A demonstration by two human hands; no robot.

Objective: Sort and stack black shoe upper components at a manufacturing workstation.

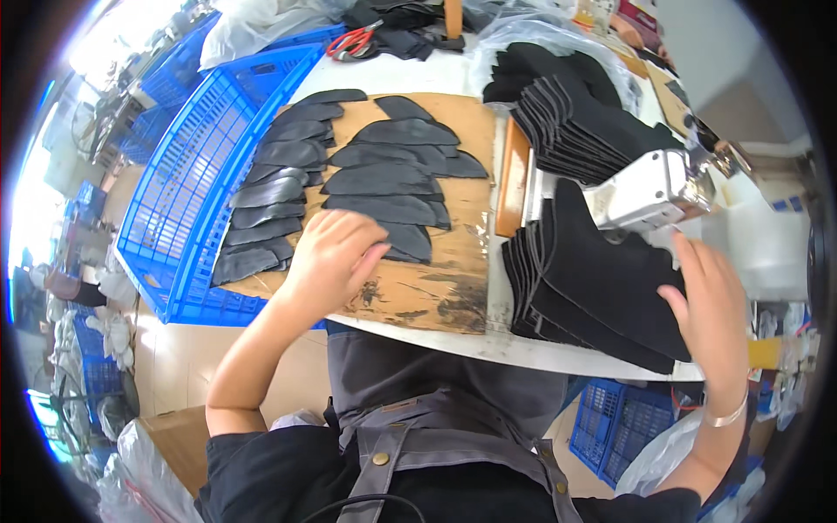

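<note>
My left hand [336, 254] is over the brown board [410, 301], fingers curled in and thumb close to them. Its fingertips reach the left end of the lowest curved black piece [408, 242] in the middle row; whether they grip it is hidden. More curved black pieces [384, 180] overlap in that row, and another overlapping row [283, 154] lies along the board's left side. My right hand [711, 305] is open beside the right edge of a fanned stack of larger black boot-shaped pieces [602, 279], with thumb and fingers apart.
Behind the stack stands a white machine head [649, 192]. Farther back, more black layered pieces [567, 122] lie by a clear plastic bag [514, 35]. A blue crate [187, 192] flanks the board's left side. Red-handled scissors [353, 41] rest at the table's far edge.
</note>
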